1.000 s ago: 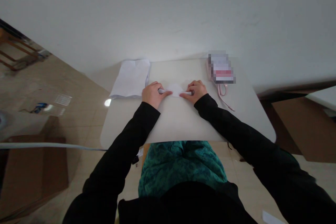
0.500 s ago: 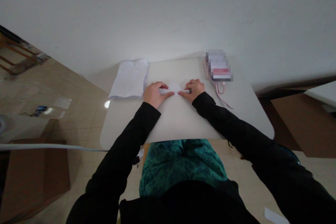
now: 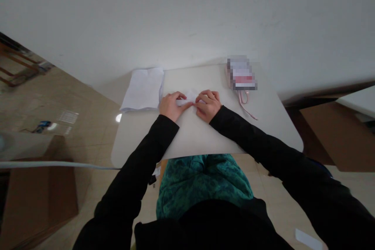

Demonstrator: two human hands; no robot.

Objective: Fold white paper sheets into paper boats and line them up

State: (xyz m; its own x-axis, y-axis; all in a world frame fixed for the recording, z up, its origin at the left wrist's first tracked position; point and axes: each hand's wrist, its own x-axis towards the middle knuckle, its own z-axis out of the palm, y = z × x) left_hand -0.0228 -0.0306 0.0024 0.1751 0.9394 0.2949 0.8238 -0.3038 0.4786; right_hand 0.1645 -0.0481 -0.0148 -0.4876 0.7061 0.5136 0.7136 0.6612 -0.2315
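Observation:
A small folded piece of white paper [image 3: 190, 97] lies on the white table [image 3: 187, 136] between my hands. My left hand [image 3: 172, 105] pinches its left end, thumb along the near edge and fingers behind. My right hand [image 3: 208, 104] is at the paper's right part, its fingers bent and pressed on the near fold close to my left thumb. Much of the paper's right side is hidden under that hand. To the left of my left hand rests a stack of white paper sheets [image 3: 143, 88], its edges slightly wavy.
At the table's back right lies a pink-edged device [image 3: 241, 73], its face blurred out, with a pink cable [image 3: 244, 103] trailing from it. A white wall [image 3: 187, 19] rises behind the table. Cardboard boxes stand at the left [image 3: 41, 199] and right [image 3: 340, 136].
My right hand has shifted left along the paper toward my left thumb, and its fingers now lie over the fold. My left hand keeps nearly the same place.

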